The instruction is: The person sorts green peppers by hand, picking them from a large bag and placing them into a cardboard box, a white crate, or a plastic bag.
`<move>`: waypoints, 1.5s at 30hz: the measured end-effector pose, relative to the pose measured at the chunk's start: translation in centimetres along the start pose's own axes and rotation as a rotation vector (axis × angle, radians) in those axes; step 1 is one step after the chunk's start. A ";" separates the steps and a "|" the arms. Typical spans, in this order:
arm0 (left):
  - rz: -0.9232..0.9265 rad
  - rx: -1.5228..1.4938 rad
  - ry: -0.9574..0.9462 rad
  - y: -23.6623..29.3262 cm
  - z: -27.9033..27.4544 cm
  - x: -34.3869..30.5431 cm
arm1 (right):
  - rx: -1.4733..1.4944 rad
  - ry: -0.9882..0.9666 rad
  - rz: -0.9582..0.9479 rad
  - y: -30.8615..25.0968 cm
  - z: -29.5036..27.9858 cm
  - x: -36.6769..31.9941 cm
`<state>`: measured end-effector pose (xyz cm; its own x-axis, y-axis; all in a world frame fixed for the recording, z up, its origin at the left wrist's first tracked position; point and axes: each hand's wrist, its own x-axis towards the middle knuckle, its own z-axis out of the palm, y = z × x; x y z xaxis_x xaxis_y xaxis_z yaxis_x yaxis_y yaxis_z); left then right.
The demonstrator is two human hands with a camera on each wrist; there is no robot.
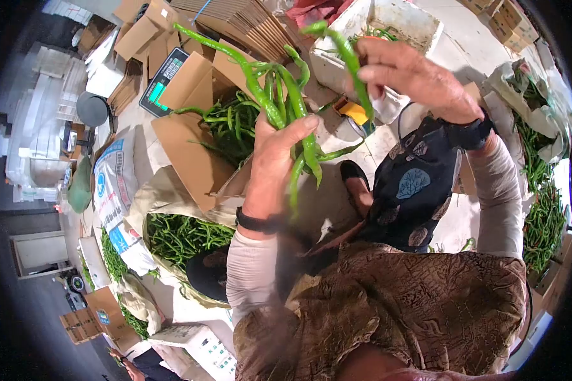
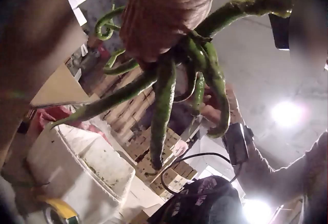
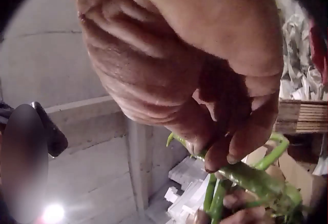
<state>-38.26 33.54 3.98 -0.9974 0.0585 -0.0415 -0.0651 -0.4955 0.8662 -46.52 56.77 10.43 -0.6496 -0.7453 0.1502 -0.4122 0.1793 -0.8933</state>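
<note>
the left hand [image 1: 270, 166] is raised over the right edge of the cardboard box [image 1: 187, 159], thumb and fingers wrapped round a bunch of long green peppers [image 1: 293, 92] that splay out above and below the grip. the right hand [image 1: 419, 75], to the right of the box, pinches a single pepper [image 1: 349, 58] between its fingertips. more peppers lie heaped inside the box. the scale [image 1: 165, 77] sits just beside the box at its far left, the white crate [image 1: 329, 68] is to the right of the box, and the open sack [image 1: 162, 197] of peppers is on its near side.

the peppers look thin, curved and glossy, so each should be very light, firm yet a little springy, and somewhat slippery. the slim tips would likely snap under a hard squeeze; a light hold round the thicker middle seems safest for one alone. a loose bunch may shed pieces if the thumb eases, so it wants an even wrap close to where the peppers cross.
</note>
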 end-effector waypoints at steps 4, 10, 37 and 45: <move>0.007 -0.016 -0.006 0.4 0.2 -0.2 | -0.265 0.201 -0.067 2.3 -4.3 1.6; 0.011 -0.015 -0.004 0.9 -0.9 -0.4 | -0.765 0.286 -0.438 9.6 -7.5 4.2; 0.109 0.288 -0.113 3.4 -1.4 -4.5 | 0.213 0.215 0.138 -3.0 11.8 1.7; 0.089 0.303 0.073 2.5 -3.4 -5.5 | 0.360 0.179 0.155 -3.2 12.1 1.3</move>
<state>-33.00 29.05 4.69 -0.9991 -0.0409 0.0149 0.0234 -0.2144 0.9765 -38.33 47.43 8.32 -0.8001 -0.5981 0.0457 -0.0730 0.0214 -0.9971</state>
